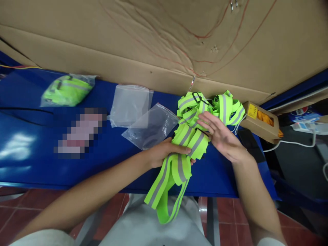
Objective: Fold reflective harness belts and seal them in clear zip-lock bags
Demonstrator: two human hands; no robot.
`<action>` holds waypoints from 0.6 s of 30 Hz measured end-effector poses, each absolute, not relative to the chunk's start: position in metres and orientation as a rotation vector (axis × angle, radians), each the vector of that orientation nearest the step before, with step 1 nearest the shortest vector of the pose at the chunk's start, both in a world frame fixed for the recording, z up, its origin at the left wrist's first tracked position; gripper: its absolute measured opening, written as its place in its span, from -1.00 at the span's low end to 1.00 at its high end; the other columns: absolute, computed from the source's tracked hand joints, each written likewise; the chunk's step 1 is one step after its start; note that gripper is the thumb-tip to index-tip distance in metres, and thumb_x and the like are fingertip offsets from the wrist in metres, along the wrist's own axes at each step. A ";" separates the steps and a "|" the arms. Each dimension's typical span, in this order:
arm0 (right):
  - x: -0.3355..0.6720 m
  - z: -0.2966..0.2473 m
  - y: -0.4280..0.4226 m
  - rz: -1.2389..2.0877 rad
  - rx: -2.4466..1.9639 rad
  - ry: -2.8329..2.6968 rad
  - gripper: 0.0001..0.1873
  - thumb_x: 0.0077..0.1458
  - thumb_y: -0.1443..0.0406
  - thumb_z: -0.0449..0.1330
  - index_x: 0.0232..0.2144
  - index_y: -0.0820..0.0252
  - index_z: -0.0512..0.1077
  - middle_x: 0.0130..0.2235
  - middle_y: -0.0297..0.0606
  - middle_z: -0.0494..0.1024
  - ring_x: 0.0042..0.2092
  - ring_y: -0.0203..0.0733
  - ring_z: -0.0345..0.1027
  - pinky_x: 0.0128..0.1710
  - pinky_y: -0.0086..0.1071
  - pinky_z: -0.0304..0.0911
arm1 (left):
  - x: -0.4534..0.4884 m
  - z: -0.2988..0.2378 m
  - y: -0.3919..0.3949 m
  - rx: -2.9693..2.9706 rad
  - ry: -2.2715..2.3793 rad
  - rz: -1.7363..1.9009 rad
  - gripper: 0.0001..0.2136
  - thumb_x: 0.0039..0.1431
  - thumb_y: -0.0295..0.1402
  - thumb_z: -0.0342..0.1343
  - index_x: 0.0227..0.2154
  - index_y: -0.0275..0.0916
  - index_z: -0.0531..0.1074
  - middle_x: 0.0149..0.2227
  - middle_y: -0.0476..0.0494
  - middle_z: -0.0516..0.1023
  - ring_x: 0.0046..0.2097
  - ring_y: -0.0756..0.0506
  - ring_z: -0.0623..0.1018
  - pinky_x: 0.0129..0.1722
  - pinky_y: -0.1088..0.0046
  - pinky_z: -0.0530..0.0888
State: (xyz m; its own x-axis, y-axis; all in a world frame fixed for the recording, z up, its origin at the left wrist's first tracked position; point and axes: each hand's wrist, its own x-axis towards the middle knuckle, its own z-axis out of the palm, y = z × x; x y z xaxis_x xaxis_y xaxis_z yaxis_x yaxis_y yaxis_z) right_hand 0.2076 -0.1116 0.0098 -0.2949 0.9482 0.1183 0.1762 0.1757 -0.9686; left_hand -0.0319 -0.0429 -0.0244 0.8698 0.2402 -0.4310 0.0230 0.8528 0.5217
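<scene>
A neon-green reflective strap [180, 167] with a grey stripe is bunched in my left hand [166, 150]. My thumb lies across its folds, and long loops hang down past the table's front edge toward my lap. My right hand [224, 138] is open, its fingers stretched out at the right of the folded bundle; whether they touch it I cannot tell. Behind both hands lies a pile of more green reflective straps [225, 107] with black buckles. Clear plastic zip bags [130, 106] lie flat on the blue table [102, 172], left of the straps.
A filled bag of green straps [69, 90] sits at the back left. Beside the strap pile stands a cardboard box [263, 123] with orange contents. A dark phone-like slab [249, 143] and white cables lie at the right. A cardboard wall [102, 44] rises behind the table.
</scene>
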 end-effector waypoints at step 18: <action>0.165 -0.005 -0.122 0.009 -1.270 -1.834 -0.44 0.12 0.37 0.36 0.16 -0.06 0.44 0.00 -0.19 0.66 -0.02 0.05 0.59 -0.02 -0.09 0.49 | -0.024 -0.023 -0.056 0.445 0.483 0.228 -0.59 -0.22 -0.52 0.48 -0.20 -0.30 0.61 -0.30 -0.14 0.70 -0.32 -0.11 0.67 -0.22 0.38 0.59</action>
State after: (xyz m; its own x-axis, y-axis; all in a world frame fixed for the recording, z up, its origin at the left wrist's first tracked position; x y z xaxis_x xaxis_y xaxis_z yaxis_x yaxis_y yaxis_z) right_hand 0.1649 -0.1221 -0.0049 -0.0904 0.7581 0.6458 0.7517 0.4774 -0.4551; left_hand -0.0244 -0.0565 -0.0232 0.8632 0.3135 -0.3958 -0.1071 0.8797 0.4633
